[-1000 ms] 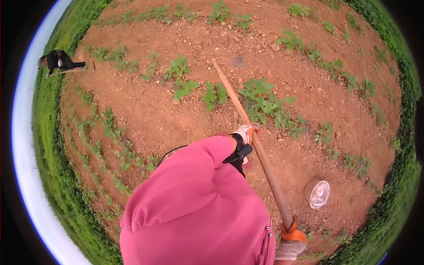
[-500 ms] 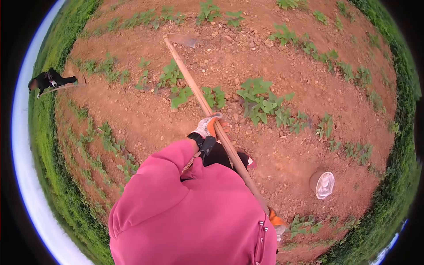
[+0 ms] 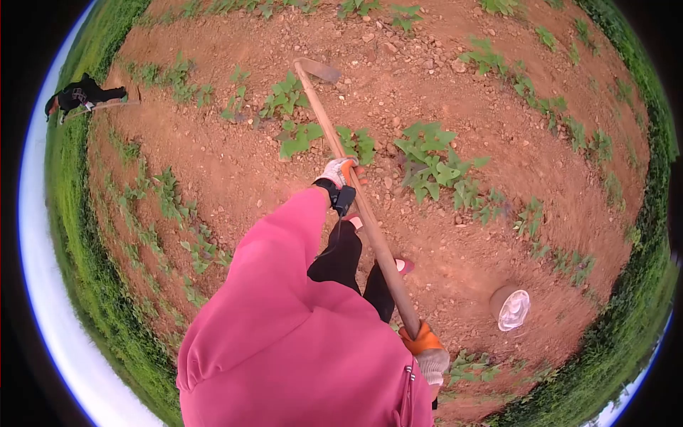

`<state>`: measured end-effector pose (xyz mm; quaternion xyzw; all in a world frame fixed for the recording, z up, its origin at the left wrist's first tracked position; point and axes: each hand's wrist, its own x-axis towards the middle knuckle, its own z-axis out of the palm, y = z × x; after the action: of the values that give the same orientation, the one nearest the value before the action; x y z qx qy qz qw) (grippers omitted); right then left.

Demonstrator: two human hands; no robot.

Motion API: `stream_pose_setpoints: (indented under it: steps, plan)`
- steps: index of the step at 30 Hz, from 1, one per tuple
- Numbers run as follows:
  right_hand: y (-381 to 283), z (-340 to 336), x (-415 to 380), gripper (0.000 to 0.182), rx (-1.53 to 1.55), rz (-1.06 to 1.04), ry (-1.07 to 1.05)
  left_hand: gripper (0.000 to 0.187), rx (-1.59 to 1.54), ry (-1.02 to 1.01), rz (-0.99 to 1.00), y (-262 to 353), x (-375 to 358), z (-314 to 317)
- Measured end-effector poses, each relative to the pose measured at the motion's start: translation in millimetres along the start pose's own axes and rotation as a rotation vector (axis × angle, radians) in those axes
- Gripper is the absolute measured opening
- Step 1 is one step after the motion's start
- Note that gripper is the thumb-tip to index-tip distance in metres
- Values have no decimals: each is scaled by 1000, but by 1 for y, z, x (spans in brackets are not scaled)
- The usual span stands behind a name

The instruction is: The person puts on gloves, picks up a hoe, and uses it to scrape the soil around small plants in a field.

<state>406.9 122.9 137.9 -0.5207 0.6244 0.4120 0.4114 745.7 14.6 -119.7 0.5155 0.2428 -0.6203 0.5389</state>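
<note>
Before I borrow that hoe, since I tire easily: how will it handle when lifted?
Probably stiff: its long handle looks like solid wood. It may feel heaviest at the far end and could twist, since the blade juts to one side.

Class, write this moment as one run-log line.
left hand: gripping hoe handle | right hand: gripping handle's near end | blade: beyond plants, soil contact unclear | container: on soil, right

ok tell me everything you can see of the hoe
The hoe has a long, straight brown handle, apparently wooden, and a flat, dull blade set crosswise at its far end. It slants across leafy plants and reddish soil. The left hand grips partway along, the right hand near the close end. Whether the blade touches soil is unclear.
</note>
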Motion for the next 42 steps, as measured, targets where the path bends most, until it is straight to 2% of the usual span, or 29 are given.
stream_pose_setpoints:
  steps: [1,3,5,6,7,9,10,11,13,17,18,19,21,22,23,25,26,27,29,32,33,34,35,37,39,42]
  plan:
    - [19,3,-12,62,52,42,-6,15,-33,26,-46,-20,-22,6]
    - [55,9,-35,62,41,110,-59,28,-12,-46,-82,-62,-30,-13]
    - [72,7,-65,58,35,126,-60,32,-154,-23,-201,-79,-68,-11]
    - [76,5,-82,56,31,124,-48,31,-118,-35,-181,-85,-77,-12]
    - [78,1,-98,54,27,116,-29,31,-117,-39,-191,-86,-66,-18]
    - [82,-6,-126,50,12,74,40,27,-448,-119,-255,-78,-21,-28]
    - [84,-11,-141,48,-6,39,87,28,-243,-236,-293,-59,-23,-25]
    - [83,-18,-155,46,-22,0,134,29,-133,-164,-233,-44,-57,-3]
    - [82,-35,-180,42,-61,-72,235,29,-270,-160,-34,-71,-29,-7]
    - [93,-49,-210,34,-121,-155,417,30,-275,-188,-32,-80,-62,-5]
    - [109,-44,-213,42,-121,-91,383,29,-267,-188,-101,-81,-73,-10]
    - [125,-39,-214,42,-108,-86,383,28,-253,-190,-171,-82,-81,-13]
    - [167,-22,-211,44,-36,-136,328,23,-235,-150,-233,-99,-80,-34]
    - [205,-1,-202,53,41,-225,332,19,-189,-47,-181,-97,-112,-21]
    - [239,22,-195,53,59,-221,337,19,-125,-56,-175,-97,-136,-16]
    - [287,63,-180,63,647,-58,181,27,-93,47,-297,-103,-150,-22]
    - [295,76,-167,55,892,-151,193,27,-84,49,-296,-100,-148,-23]
    - [294,74,-151,55,895,-150,190,23,-69,42,-289,-99,-144,-26]
    - [280,56,-110,68,307,22,-97,19,-52,35,-278,-90,-127,-29]
    - [207,41,-71,58,232,-250,299,16,-33,28,-74,-49,-90,-5]
    - [186,38,-61,54,198,-304,427,15,-22,31,-30,-34,-85,10]
    - [156,27,-55,53,110,-271,471,18,-16,-13,-12,-21,-65,15]
    - [131,18,-53,51,15,-235,509,22,-14,-53,0,-13,-41,13]
    - [102,17,-40,51,37,-200,525,19,-54,-118,52,-3,41,-9]
    - [83,18,-38,51,59,-154,534,20,-51,-101,16,0,56,3]
    - [84,10,-57,55,35,-51,468,18,76,-65,-4,-30,52,14]
